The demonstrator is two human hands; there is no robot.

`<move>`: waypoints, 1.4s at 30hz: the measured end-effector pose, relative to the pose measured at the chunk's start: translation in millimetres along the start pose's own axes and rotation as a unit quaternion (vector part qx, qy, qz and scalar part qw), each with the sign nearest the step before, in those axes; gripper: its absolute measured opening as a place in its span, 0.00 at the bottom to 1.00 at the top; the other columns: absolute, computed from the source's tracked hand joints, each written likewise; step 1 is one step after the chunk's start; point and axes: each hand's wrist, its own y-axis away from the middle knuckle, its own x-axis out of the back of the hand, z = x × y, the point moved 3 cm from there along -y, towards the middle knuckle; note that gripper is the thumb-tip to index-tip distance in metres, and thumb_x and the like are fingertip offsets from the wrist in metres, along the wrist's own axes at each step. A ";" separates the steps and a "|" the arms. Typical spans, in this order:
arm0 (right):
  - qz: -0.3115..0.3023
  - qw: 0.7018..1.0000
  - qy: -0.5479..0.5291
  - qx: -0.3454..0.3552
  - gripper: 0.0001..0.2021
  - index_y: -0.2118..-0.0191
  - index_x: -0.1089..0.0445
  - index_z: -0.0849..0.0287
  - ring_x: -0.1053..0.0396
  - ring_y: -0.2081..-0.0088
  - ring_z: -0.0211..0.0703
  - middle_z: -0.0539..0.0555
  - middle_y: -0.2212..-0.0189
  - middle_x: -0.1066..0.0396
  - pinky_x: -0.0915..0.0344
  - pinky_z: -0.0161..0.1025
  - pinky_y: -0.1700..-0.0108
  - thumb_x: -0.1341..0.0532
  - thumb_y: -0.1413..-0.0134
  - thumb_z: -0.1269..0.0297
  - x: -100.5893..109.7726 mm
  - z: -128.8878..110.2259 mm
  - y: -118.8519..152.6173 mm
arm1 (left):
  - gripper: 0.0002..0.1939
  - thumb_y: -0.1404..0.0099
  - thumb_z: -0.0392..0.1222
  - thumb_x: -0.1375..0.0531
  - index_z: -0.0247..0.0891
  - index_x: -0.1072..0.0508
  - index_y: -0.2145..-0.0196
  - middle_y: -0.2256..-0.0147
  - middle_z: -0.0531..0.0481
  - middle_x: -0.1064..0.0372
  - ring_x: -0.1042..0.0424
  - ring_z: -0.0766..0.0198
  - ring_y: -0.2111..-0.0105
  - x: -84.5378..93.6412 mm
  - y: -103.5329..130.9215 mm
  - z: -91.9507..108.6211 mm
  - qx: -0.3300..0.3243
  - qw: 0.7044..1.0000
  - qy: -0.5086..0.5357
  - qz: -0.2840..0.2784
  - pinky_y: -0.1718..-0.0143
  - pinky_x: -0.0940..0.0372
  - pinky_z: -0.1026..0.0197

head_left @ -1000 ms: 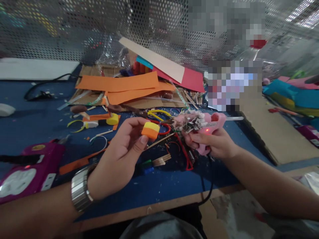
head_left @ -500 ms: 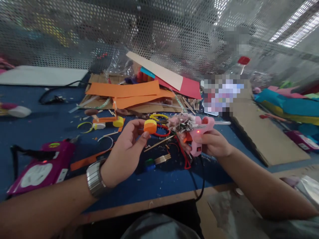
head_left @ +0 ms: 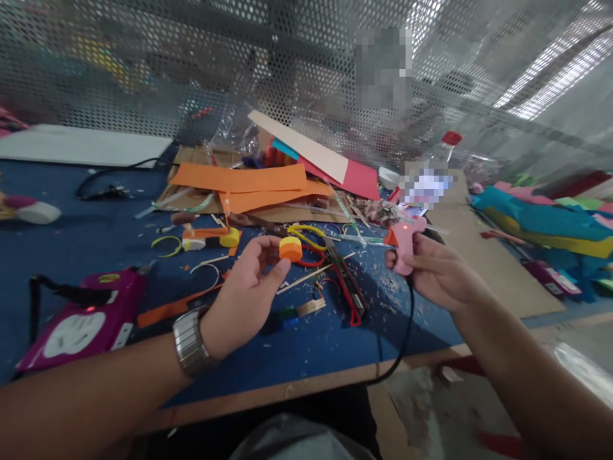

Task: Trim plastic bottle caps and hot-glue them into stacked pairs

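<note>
Between thumb and fingers, my left hand (head_left: 246, 294) pinches a small yellow and orange disc (head_left: 290, 249), held above the table. My right hand (head_left: 438, 268) is wrapped round the handle of a pink hot glue gun (head_left: 406, 246), whose small light glows red. Its nozzle end, covered in ragged greyish scraps, points left, and a clear glue stick (head_left: 438, 229) sticks out at the back. Beneath and between the hands lie a black and red cutter (head_left: 348, 281), a thin wooden stick (head_left: 311, 273) and scissors with a yellow handle loop (head_left: 306, 234).
At the left sits a purple device (head_left: 86, 319) with a black cord. Orange paper strips (head_left: 239, 177) and cardboard lie at the back, before a perforated metal screen (head_left: 191, 64). A small orange model with round wheels (head_left: 211, 237) stands left of my left hand. Cardboard (head_left: 498, 268) leans right.
My right hand has carried the glue gun to the right and slightly up, away from the disc, uncovering the cutter. My left hand still holds the disc in nearly the same spot.
</note>
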 end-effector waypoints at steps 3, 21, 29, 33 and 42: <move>0.032 0.999 0.021 -0.006 0.22 0.47 0.18 0.49 0.16 0.53 0.51 0.54 0.55 0.17 0.17 0.50 0.40 0.18 0.47 0.61 23.0 9.0 9.6 | 0.16 0.24 0.49 0.33 0.42 0.30 0.45 0.50 0.44 0.22 0.21 0.52 0.49 0.0 -0.8 -0.7 -0.011 1.000 0.000 -0.001 0.49 0.25 0.49; 0.112 0.993 0.039 0.003 0.30 0.41 0.19 0.46 0.15 0.41 0.56 0.55 0.40 0.17 0.22 0.50 0.30 0.17 0.49 0.60 68.3 39.2 35.9 | 0.14 0.25 0.46 0.33 0.41 0.30 0.47 0.50 0.44 0.21 0.21 0.53 0.49 -0.6 -1.6 0.7 -0.022 1.000 0.001 -0.007 0.51 0.24 0.51; 0.135 0.990 0.029 -0.027 0.30 0.42 0.20 0.47 0.11 0.52 0.52 0.55 0.48 0.12 0.13 0.44 0.44 0.16 0.51 0.64 82.6 42.8 41.3 | 0.13 0.24 0.45 0.33 0.41 0.27 0.46 0.53 0.45 0.22 0.21 0.52 0.50 -0.8 -0.2 0.5 -0.032 0.999 -0.009 -0.018 0.48 0.24 0.49; 0.146 0.984 0.105 -0.009 0.30 0.40 0.21 0.47 0.11 0.52 0.56 0.57 0.50 0.12 0.12 0.48 0.45 0.17 0.49 0.58 88.5 44.9 43.1 | 0.12 0.24 0.45 0.33 0.41 0.27 0.47 0.52 0.45 0.22 0.20 0.52 0.50 -1.2 -0.4 0.7 -0.036 0.999 -0.005 -0.021 0.49 0.23 0.49; 0.193 0.929 0.310 0.053 0.32 0.48 0.13 0.53 0.15 0.51 0.61 0.63 0.47 0.12 0.16 0.49 0.54 0.18 0.57 0.40 100.1 26.6 34.3 | 0.13 0.24 0.47 0.32 0.41 0.26 0.47 0.49 0.41 0.21 0.20 0.50 0.49 -2.7 0.8 2.5 -0.054 0.998 0.017 -0.037 0.46 0.24 0.47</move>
